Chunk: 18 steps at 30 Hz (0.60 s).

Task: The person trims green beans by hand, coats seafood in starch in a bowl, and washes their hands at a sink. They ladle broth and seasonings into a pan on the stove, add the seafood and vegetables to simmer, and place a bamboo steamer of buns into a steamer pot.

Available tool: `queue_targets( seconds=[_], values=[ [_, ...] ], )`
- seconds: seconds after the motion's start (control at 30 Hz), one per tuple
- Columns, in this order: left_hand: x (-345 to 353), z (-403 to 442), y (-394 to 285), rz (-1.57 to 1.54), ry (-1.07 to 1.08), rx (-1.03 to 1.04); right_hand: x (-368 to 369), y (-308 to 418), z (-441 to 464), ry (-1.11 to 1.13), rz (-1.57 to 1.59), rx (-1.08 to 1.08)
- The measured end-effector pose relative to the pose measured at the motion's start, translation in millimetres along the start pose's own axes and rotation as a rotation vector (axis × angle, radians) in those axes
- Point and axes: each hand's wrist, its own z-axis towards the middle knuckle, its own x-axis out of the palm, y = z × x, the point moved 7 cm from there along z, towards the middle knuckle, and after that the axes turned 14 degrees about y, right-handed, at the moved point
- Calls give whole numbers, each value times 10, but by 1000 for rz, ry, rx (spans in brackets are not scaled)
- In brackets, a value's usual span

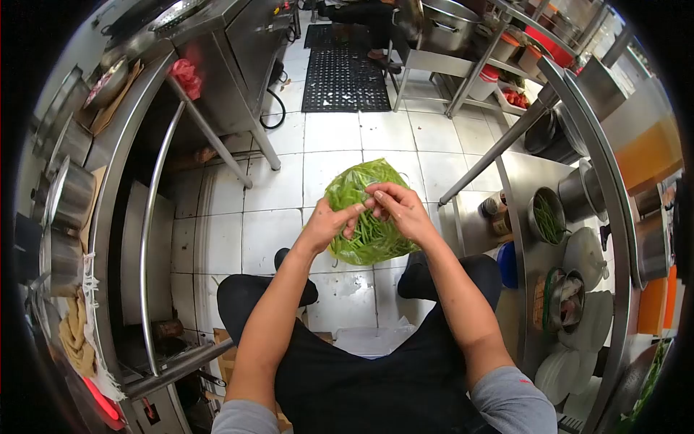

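A clear plastic bag of long green beans stands between my knees, its mouth toward me. Over it, my left hand has its thumb and fingers pressed together toward the middle. My right hand is just beside it, thumb and fingers pinched. Both hands are above the beans, close to each other. Whatever sits between the fingertips is too small to make out.
Steel shelving on the right bears a bowl of green beans, pots and plates. A steel counter with pans runs along the left. Ahead lies a black rubber mat; farther off, a person's legs.
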Motion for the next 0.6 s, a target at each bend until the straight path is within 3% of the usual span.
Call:
queue_targets(
  seconds=[0.03,0.17,0.23,0.3,0.43,0.53,0.6],
  values=[
    [-38,-11,-21,-87,-31,19,3,-22,4,16,105,33],
    [-108,-37,-41,-299,-18,71,155,-202,10,151,20,89],
    [-102,-36,-45,-282,-17,79,291,-254,37,176,108,45],
    [-100,-43,-47,-271,-24,100,354,-346,59,132,166,17],
    [-90,-53,-61,-225,-31,114,331,-246,25,-71,-5,-99],
    [-77,-53,-81,-182,-32,144,300,-243,7,-139,-43,-52],
    [-75,-48,-138,49,-40,190,285,-315,36,-161,-67,38]
  ],
)
